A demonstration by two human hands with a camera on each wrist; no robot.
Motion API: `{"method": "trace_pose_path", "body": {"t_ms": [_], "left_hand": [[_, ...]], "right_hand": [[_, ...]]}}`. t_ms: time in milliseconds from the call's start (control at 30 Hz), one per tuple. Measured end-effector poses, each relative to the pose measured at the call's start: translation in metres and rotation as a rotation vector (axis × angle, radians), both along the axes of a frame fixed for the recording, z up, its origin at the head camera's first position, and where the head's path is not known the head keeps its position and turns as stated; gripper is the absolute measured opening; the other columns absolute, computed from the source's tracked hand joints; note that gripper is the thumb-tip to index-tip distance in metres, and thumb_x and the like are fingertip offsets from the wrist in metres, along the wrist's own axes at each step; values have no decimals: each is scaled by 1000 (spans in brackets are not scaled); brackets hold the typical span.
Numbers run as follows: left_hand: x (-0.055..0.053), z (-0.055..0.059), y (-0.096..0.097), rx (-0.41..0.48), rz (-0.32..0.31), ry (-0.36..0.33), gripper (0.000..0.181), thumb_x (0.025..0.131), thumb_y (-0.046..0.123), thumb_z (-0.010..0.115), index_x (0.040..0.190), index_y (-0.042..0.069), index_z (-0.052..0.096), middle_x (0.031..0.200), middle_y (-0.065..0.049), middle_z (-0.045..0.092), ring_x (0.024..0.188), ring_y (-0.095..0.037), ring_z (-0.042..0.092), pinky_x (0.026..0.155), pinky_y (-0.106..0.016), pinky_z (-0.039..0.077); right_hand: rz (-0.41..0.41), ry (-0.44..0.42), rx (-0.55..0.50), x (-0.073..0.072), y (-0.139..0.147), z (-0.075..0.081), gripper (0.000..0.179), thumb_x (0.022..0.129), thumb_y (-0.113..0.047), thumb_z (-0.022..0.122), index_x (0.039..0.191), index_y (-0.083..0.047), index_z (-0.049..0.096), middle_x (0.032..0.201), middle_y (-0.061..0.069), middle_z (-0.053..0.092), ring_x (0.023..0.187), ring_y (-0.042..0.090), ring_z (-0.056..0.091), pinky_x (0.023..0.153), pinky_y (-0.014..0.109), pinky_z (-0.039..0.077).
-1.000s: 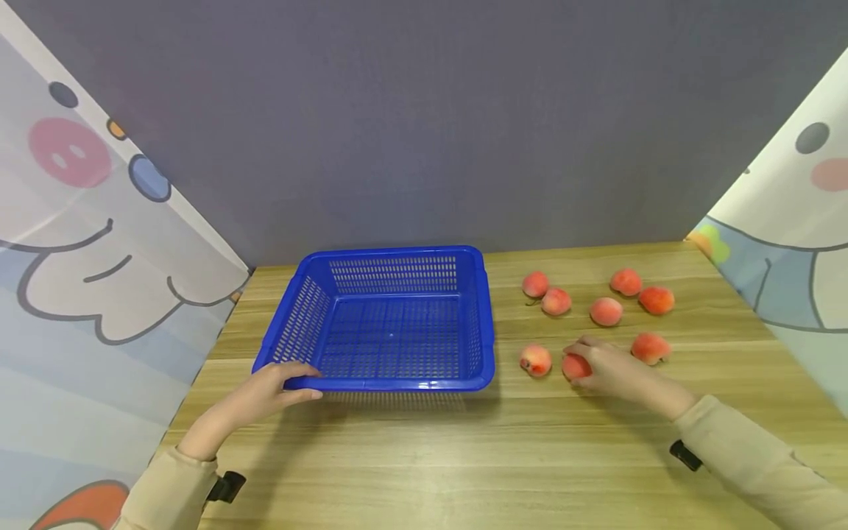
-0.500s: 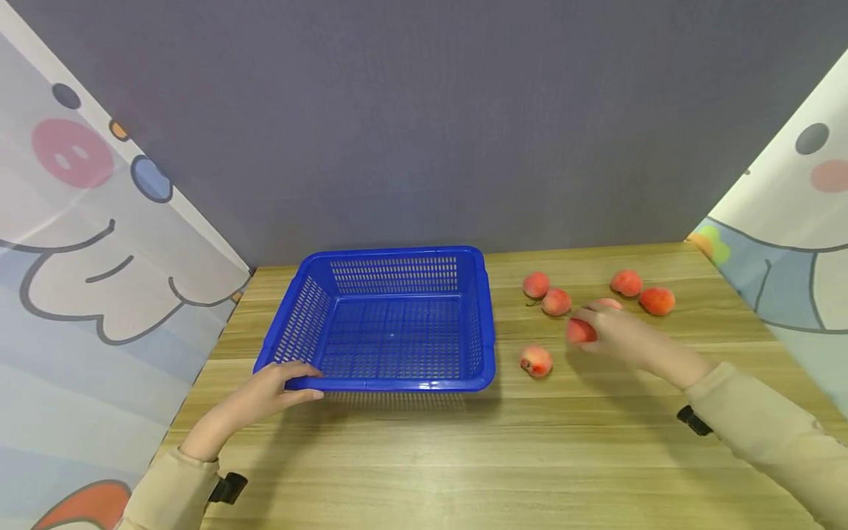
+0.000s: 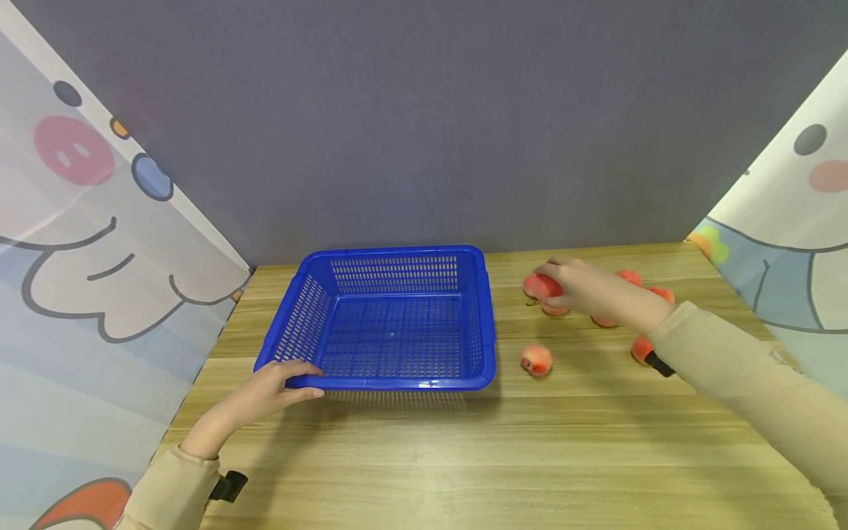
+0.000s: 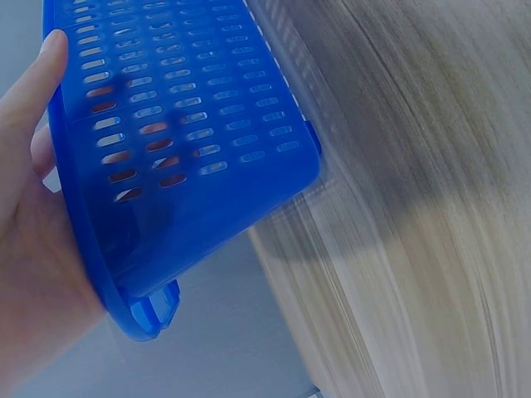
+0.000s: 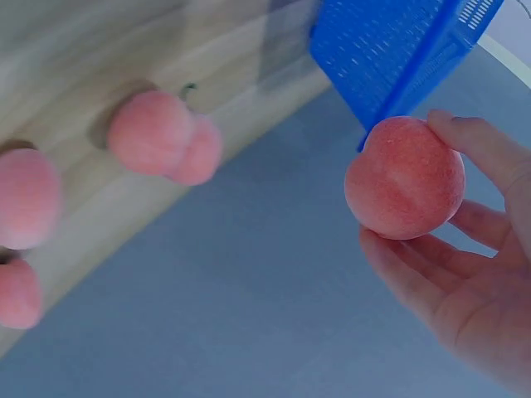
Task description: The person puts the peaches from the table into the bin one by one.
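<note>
My left hand [image 3: 265, 396] grips the near left rim of a blue plastic basket [image 3: 397, 384], with the thumb outside and fingers over the edge. In the left wrist view, some fingers show through the slots of the basket wall [image 4: 191, 91]. My right hand [image 3: 586, 285] holds a red peach [image 5: 404, 177] between thumb and fingertips, raised above the table. Behind and below it in the head view, two peaches [image 3: 555, 310] lie close together, partly covered. One yellowish-red peach [image 3: 536, 360] sits nearer, right of the basket.
Several more peaches [image 3: 642, 348] lie under and beyond my right forearm, partly hidden by the sleeve. The wooden table [image 3: 424, 464] ends at a grey wall [image 3: 424, 147] behind. Printed cartoon panels [image 3: 79, 243] stand at both sides.
My right hand has lifted the peach from the table and carried it away from me and leftward, above the back pair of peaches. The left hand and basket have stayed put.
</note>
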State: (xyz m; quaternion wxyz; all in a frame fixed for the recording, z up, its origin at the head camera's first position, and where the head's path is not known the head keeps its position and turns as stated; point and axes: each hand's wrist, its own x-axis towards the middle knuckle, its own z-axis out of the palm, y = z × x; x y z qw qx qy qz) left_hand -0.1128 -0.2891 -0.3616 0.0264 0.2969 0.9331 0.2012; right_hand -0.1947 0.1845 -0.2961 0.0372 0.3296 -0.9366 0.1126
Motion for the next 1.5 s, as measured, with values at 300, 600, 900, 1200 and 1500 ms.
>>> {"method": "trace_pose_path", "body": {"t_ms": [300, 600, 900, 1200, 1500], "left_hand": [[1, 2, 1, -2, 1, -6, 27, 82, 32, 61, 98, 10, 64, 93, 1, 64, 86, -17, 59, 72, -34, 48], [3, -1, 2, 25, 5, 36, 25, 81, 29, 63, 95, 9, 65, 90, 2, 65, 83, -16, 60, 71, -32, 48], [4, -2, 1, 13, 20, 15, 26, 82, 31, 62, 96, 9, 65, 91, 1, 65, 83, -15, 60, 71, -32, 49], [5, -1, 4, 15, 10, 22, 27, 82, 30, 61, 97, 8, 65, 92, -1, 65, 84, -18, 60, 72, -34, 49], [4, -2, 7, 12, 31, 28, 29, 82, 32, 61, 96, 8, 66, 92, 0, 65, 85, -17, 60, 73, -33, 49]], "right_hand": [[15, 46, 29, -25, -33, 23, 34, 76, -10, 64, 106, 4, 57, 94, 16, 55, 78, 28, 54, 67, 39, 45], [44, 26, 5, -43, -72, 34, 34, 77, -14, 62, 106, 3, 58, 96, 16, 55, 79, 26, 53, 66, 36, 44], [73, 12, 71, -60, -128, 35, 27, 77, -14, 62, 100, 0, 60, 91, 13, 55, 77, 24, 53, 64, 34, 45], [114, -4, 128, -65, -187, 26, 21, 76, -13, 61, 95, -3, 62, 90, 10, 57, 81, 22, 53, 70, 32, 45], [156, -54, 169, -67, -228, 5, 11, 78, -9, 58, 88, -5, 61, 88, 6, 59, 82, 19, 53, 73, 29, 44]]}}
